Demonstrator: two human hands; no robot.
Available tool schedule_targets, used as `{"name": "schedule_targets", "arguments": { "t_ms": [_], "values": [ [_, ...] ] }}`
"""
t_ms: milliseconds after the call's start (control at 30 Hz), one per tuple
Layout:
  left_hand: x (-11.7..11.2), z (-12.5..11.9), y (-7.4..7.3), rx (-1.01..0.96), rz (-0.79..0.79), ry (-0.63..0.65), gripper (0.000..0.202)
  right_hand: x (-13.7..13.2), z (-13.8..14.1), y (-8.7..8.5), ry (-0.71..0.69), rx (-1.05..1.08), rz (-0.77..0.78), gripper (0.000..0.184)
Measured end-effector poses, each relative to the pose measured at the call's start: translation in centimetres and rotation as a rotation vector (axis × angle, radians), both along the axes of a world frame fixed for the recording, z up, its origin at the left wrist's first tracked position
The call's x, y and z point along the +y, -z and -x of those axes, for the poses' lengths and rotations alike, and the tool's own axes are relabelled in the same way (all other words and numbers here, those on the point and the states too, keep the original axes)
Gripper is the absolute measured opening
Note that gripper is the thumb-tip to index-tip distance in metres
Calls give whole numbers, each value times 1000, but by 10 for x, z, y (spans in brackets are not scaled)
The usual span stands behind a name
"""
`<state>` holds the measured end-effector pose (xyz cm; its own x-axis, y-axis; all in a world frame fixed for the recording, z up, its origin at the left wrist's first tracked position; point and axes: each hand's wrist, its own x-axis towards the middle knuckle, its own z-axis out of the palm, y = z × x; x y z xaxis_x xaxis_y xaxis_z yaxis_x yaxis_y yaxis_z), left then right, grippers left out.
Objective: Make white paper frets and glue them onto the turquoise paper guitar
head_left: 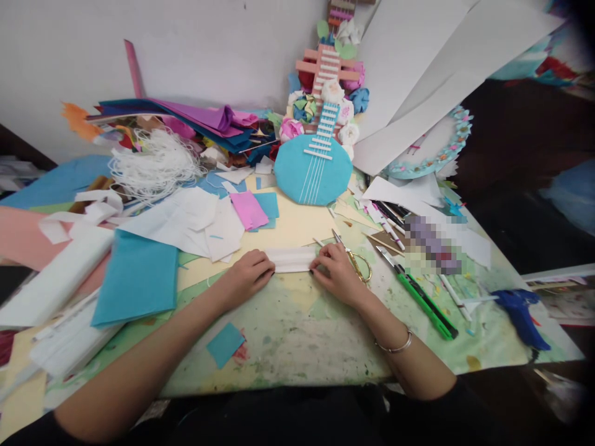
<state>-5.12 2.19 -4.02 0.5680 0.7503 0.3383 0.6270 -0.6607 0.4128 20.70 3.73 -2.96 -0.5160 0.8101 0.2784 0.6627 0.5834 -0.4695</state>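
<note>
Between my two hands a folded strip of white paper (291, 259) lies flat near the middle of the table. My left hand (252, 271) pinches its left end, fingers closed. At the other end my right hand (335, 270) holds the strip between thumb and fingertips. Gold-handled scissors (360, 263) lie just past my right hand, partly hidden by it. A green utility knife (423, 297) rests further right. Behind the strip stands a blue paper lute (313, 168) with white strings, leaning on paper flowers. A small teal paper square (225, 344) lies nearer to me.
A blue glue gun (521, 316) lies at the right edge. Folded teal paper (139, 275), white sheets (181, 217) and tangled white string (155, 162) crowd the left. Large white paper (418, 74) leans at the back right. Pink and teal slips (250, 209) lie behind the strip.
</note>
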Motion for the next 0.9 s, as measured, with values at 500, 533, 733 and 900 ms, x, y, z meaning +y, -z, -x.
{"name": "schedule_targets", "arguments": {
  "t_ms": [500,533,733,900],
  "values": [
    [-3,0,-6,74,-63,52,19,4,6,6,129,46,95,7],
    [-2,0,-6,68,-72,52,19,4,6,6,133,55,95,7],
    [-4,-5,-9,101,-137,39,20,2,2,3,61,78,29,12],
    [-8,-8,-13,234,-206,7,19,6,-4,1,-72,13,-144,12]
  ]
}}
